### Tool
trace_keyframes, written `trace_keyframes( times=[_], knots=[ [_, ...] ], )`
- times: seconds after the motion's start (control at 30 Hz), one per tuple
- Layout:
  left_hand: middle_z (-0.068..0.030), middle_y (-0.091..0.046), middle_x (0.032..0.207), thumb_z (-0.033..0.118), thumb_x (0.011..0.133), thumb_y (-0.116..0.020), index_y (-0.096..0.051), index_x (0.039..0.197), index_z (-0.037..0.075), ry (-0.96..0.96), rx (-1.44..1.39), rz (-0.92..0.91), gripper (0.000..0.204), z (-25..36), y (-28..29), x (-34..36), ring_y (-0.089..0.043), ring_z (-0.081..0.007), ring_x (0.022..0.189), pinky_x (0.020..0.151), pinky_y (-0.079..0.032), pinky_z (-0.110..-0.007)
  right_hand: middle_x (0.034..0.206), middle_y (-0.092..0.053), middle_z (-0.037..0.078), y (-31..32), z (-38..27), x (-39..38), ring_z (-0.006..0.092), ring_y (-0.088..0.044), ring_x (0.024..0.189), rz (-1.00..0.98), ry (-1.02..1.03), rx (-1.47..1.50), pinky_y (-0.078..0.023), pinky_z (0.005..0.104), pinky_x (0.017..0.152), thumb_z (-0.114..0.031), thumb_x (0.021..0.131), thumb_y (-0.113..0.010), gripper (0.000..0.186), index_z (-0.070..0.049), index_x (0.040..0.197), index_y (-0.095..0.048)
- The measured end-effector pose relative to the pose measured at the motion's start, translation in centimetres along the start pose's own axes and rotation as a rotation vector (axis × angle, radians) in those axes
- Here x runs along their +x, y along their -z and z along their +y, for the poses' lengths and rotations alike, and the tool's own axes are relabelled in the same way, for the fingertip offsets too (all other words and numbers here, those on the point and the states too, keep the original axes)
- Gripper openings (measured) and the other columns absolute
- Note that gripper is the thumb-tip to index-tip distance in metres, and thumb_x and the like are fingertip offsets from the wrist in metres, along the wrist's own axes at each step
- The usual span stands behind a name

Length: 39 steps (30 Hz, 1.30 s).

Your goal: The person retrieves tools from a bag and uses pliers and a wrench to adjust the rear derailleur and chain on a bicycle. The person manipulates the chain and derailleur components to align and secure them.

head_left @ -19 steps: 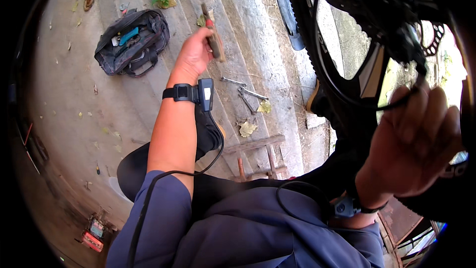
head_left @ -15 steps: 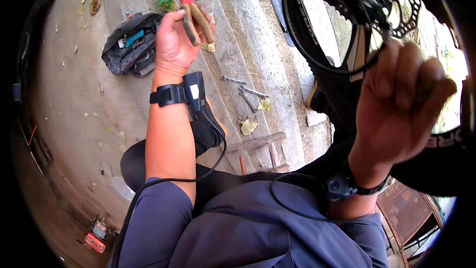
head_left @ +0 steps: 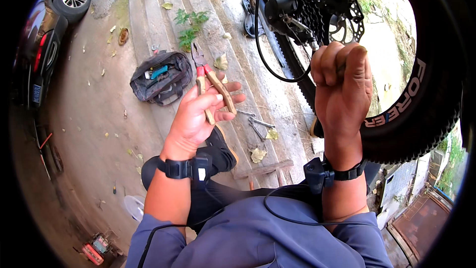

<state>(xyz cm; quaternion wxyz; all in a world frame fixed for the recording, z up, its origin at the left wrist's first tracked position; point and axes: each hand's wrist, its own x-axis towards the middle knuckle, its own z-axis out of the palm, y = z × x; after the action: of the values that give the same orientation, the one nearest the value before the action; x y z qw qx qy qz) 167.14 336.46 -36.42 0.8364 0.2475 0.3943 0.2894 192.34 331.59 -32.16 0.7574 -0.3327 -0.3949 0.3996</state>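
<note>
My left hand [head_left: 191, 119] holds a pair of pliers [head_left: 221, 90] with red and tan handles. The handles lie across the fingers, parted, and the metal jaws point away from me. On the right, my right hand [head_left: 344, 82] is curled closed just below the bicycle's rear derailleur [head_left: 281, 11]. A looping black gear cable [head_left: 277, 76] runs into its fingers and appears held there; the fingertips are partly hidden. Behind the fingers are the cassette [head_left: 313, 17] and a brake disc [head_left: 355, 19]. The fat black tyre [head_left: 396, 141] curves round beyond my right hand.
An open dark tool bag [head_left: 148, 89] with a blue-handled item inside lies left of the pliers. Several wrenches [head_left: 260, 122] rest on the concrete steps near dry leaves [head_left: 258, 155]. A small wooden stool [head_left: 263, 168] stands by my legs. Far left is a parked car [head_left: 47, 64].
The view has shifted, showing more of the car and wheel. My left hand has come nearer to me, and the pliers are held more loosely. My right hand stays by the derailleur cable.
</note>
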Motion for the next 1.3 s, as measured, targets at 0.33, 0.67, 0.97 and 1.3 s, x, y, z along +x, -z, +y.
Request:
trace_keyframes(
  times=[0.33, 0.67, 0.97, 1.3],
  knots=[
    [-0.0212, -0.048, 0.143, -0.005, 0.083, -0.054, -0.038, 0.148, 0.003, -0.904, 1.551, 0.301, 0.068, 3.2, -2.2, 2.7, -0.052, -0.0373, 0.131, 0.105, -0.046, -0.043, 0.067, -0.046, 0.003, -0.2, 0.1, 0.1, 0.0121, -0.042, 0.064, 0.044, -0.018, -0.002, -0.035, 0.0271, 0.059, -0.035, 0.111, -0.042, 0.043, -0.006, 0.08, -0.044],
    [-0.0179, -0.044, 0.141, -0.019, 0.067, -0.065, -0.041, 0.146, 0.005, -1.416, 1.759, 0.171, 0.087, 6.8, -3.0, 8.3, -0.043, -0.0427, 0.14, 0.116, -0.039, -0.047, 0.066, -0.046, 0.003, -0.4, -0.1, 0.0, 0.0111, -0.043, 0.062, 0.094, -0.036, 0.006, -0.034, 0.0259, 0.058, -0.036, 0.111, -0.043, 0.043, -0.006, 0.081, -0.044],
    [-0.0151, -0.045, 0.14, -0.022, 0.058, -0.066, -0.042, 0.145, 0.009, -1.59, 1.792, 0.071, 0.096, 9.0, -3.3, 10.9, -0.043, -0.042, 0.14, 0.115, -0.043, -0.047, 0.068, -0.049, 0.003, -0.7, -0.6, -0.1, 0.0104, -0.045, 0.063, 0.098, -0.012, -0.097, -0.038, 0.0251, 0.06, -0.036, 0.111, -0.043, 0.042, -0.004, 0.084, -0.047],
    [-0.0133, -0.046, 0.138, -0.024, 0.056, -0.064, -0.045, 0.141, 0.01, -1.682, 1.773, 0.053, 0.093, 9.9, -3.1, 11.9, -0.047, -0.0398, 0.137, 0.113, -0.045, -0.047, 0.069, -0.048, 0.003, -1.4, -0.9, -0.3, 0.0113, -0.043, 0.063, 0.116, -0.027, -0.126, -0.037, 0.0263, 0.06, -0.033, 0.111, -0.045, 0.039, -0.005, 0.083, -0.046]
  ],
)
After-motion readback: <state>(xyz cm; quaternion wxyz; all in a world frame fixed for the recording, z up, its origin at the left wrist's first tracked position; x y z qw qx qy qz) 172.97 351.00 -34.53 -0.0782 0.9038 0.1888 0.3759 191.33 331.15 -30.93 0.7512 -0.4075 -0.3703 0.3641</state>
